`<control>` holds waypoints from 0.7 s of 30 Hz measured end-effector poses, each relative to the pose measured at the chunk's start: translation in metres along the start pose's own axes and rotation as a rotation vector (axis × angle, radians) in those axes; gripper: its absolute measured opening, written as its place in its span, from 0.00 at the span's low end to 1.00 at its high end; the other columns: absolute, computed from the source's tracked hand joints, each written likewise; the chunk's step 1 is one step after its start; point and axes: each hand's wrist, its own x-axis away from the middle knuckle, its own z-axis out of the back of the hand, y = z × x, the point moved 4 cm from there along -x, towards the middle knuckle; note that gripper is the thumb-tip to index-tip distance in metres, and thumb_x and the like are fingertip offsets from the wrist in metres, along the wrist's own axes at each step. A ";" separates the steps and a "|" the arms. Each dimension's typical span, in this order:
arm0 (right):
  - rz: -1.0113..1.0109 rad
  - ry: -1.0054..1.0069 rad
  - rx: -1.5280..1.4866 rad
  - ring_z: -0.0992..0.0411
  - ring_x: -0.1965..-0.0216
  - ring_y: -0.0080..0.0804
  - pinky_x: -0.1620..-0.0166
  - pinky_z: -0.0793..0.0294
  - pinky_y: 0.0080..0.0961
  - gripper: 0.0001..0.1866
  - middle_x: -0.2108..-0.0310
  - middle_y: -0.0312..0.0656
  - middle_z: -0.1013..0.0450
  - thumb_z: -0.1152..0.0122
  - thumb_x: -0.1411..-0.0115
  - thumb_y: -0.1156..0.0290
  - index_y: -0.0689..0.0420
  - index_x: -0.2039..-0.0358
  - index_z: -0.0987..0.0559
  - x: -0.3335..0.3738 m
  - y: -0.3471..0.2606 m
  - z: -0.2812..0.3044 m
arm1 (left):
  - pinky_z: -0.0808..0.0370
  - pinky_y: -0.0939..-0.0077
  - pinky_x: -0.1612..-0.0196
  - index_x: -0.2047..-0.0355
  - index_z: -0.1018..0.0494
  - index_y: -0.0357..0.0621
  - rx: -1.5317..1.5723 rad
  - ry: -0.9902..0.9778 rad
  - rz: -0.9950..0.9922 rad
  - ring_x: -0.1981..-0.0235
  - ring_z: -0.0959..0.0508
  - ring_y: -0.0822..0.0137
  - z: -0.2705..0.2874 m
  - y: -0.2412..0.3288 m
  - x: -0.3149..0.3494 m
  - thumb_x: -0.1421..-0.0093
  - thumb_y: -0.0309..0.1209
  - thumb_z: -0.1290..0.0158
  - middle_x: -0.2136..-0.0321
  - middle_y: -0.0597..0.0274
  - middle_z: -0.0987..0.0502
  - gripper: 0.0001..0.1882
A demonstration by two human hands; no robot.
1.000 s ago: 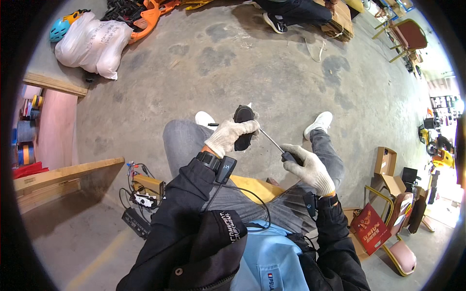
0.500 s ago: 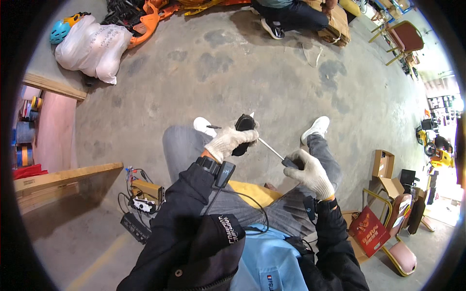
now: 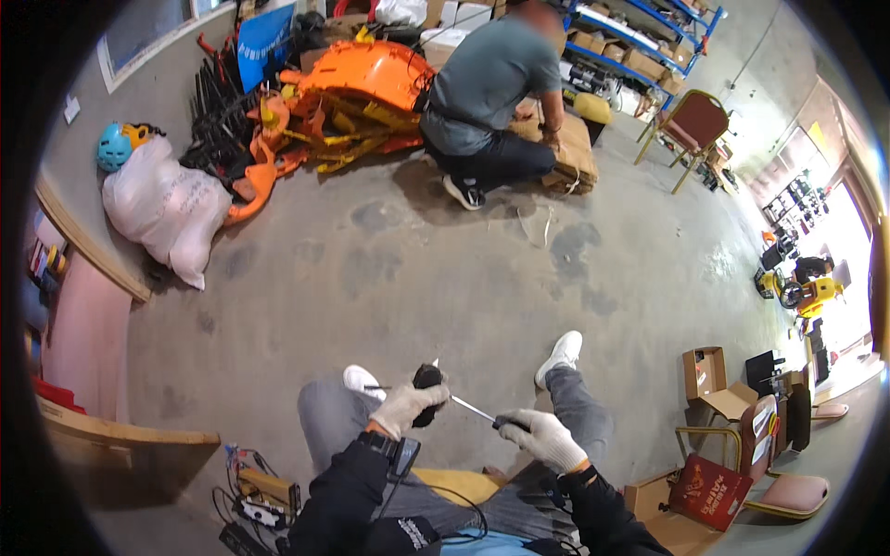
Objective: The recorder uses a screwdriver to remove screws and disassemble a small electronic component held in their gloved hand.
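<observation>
My left hand [image 3: 408, 409], in a whitish knit glove, is closed around a dark, rounded part [image 3: 427, 378] whose exact kind I cannot make out. A thin black piece [image 3: 376, 387] juts out to the left of that hand. My right hand [image 3: 551, 441], gloved too, grips the black handle of a screwdriver [image 3: 474, 409]. Its long silver shaft points left toward the dark part; whether the tip touches it is hidden by my left hand. Both hands are over my lap, between my knees.
Ahead, another person [image 3: 491, 102] crouches beside flattened cardboard [image 3: 573, 159]. Orange and yellow shells [image 3: 366, 88] and a white sack [image 3: 167, 208] lie far left. Wired devices [image 3: 264, 496] stand at my left, by a wooden board [image 3: 139, 431]. Chairs and a red box [image 3: 709, 491] are at right.
The view has tilted up, showing more of the far room and the crouching person. My hands appear lower in the picture, with the dark part and screwdriver still held.
</observation>
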 end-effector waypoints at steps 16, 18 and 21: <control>-0.138 -0.022 0.182 0.19 0.55 0.48 0.50 0.21 0.38 0.26 0.58 0.50 0.19 0.29 0.41 0.55 0.58 0.49 0.23 0.007 0.016 -0.004 | 0.25 0.76 0.64 0.50 0.24 0.41 -0.122 0.040 0.065 0.70 0.22 0.73 -0.002 -0.002 0.006 0.39 0.34 0.34 0.70 0.66 0.21 0.20; 0.019 0.026 0.194 0.20 0.55 0.48 0.50 0.22 0.37 0.26 0.58 0.50 0.20 0.28 0.42 0.56 0.58 0.49 0.21 0.004 0.019 -0.005 | 0.25 0.76 0.65 0.50 0.24 0.41 -0.132 0.060 0.090 0.71 0.22 0.73 0.000 -0.003 0.006 0.40 0.34 0.34 0.70 0.66 0.21 0.20; 0.055 0.070 0.155 0.21 0.54 0.47 0.50 0.22 0.36 0.25 0.57 0.49 0.21 0.28 0.42 0.57 0.57 0.49 0.19 0.009 0.013 0.000 | 0.25 0.76 0.66 0.51 0.24 0.42 -0.157 0.086 0.087 0.71 0.22 0.73 0.000 -0.003 0.007 0.40 0.34 0.34 0.70 0.66 0.21 0.19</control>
